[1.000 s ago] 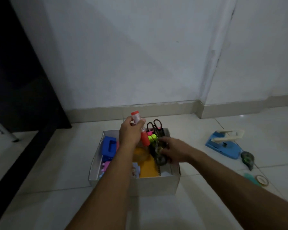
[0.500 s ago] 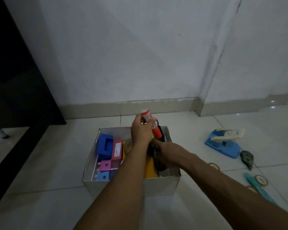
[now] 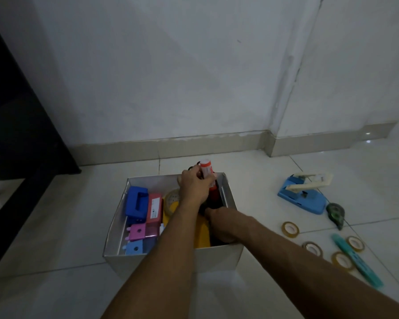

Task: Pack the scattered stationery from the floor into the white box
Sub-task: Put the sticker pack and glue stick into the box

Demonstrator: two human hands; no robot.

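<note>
The red tube (image 3: 206, 169), capped in red with a pale printed label round its upper part, stands nearly upright at the far right corner of the white box (image 3: 219, 259), its top showing above the rim. The left hand (image 3: 195, 189) grips it, fingers curled round the middle, so that only the cap end and a strip of the lower red body show. The right hand (image 3: 220, 224) is down inside the box's right side among dark things; its fingers are hidden, so how it holds cannot be told.

The box is an open, lidless carton on the pale tiled floor near the wall. Along its left side lie a blue hole punch (image 3: 136, 201), a red flat case (image 3: 154, 208), a pink block (image 3: 137, 231) and a light blue block (image 3: 134, 247). A tape roll (image 3: 172, 199) leans beside the case, and something yellow (image 3: 202, 237) lies between the two forearms.

On the floor to the right, apart from the box, are a blue stapler (image 3: 302, 196) with a cream lever, a green correction tape (image 3: 335, 212), four small tape rings (image 3: 290, 229) and a teal highlighter (image 3: 355, 261).
</note>
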